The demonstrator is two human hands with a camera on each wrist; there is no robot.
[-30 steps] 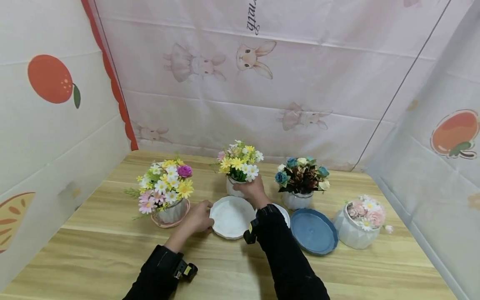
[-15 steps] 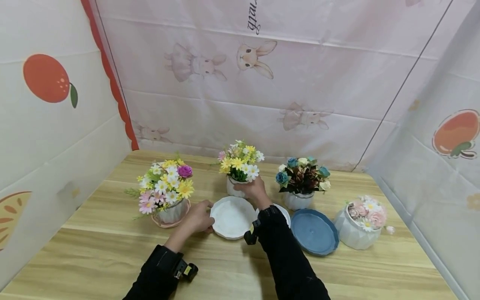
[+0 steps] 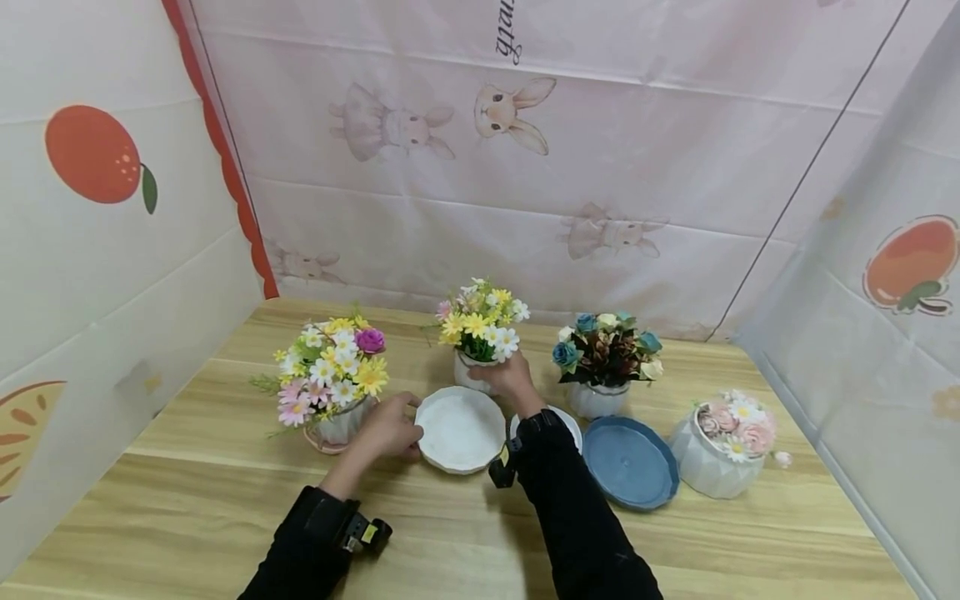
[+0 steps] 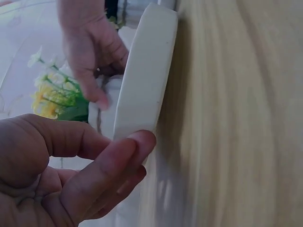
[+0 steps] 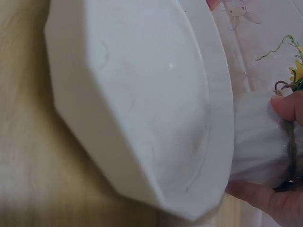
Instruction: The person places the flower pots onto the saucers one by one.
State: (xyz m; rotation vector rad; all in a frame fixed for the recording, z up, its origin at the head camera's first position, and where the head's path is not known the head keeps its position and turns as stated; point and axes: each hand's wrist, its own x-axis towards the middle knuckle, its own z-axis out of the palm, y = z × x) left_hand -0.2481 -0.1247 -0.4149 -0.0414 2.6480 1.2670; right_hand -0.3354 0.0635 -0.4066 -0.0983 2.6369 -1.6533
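My left hand [image 3: 388,429] pinches the left rim of a white faceted saucer [image 3: 460,431] between thumb and fingers. In the left wrist view the saucer [image 4: 147,71] is seen edge-on, with a shadow on the table along its underside. Just behind it stands a white flower pot [image 3: 466,372] with yellow, white and pink daisies [image 3: 480,323]. My right hand [image 3: 512,382] grips this pot around its side near the top. The right wrist view has the saucer [image 5: 147,94] in front, partly covering the pot [image 5: 258,139] and the gripping fingers.
On the left, a potted bouquet [image 3: 330,375] stands on a pink saucer [image 3: 321,447]. A second white saucer [image 3: 567,423] lies partly under my right wrist, beside a blue saucer [image 3: 630,462]. Pots with blue roses [image 3: 597,400] and pink flowers [image 3: 716,454] stand to the right.
My left hand has shifted the white saucer slightly left and up in the head view. The right hand stays on the daisy pot, which has hardly moved.
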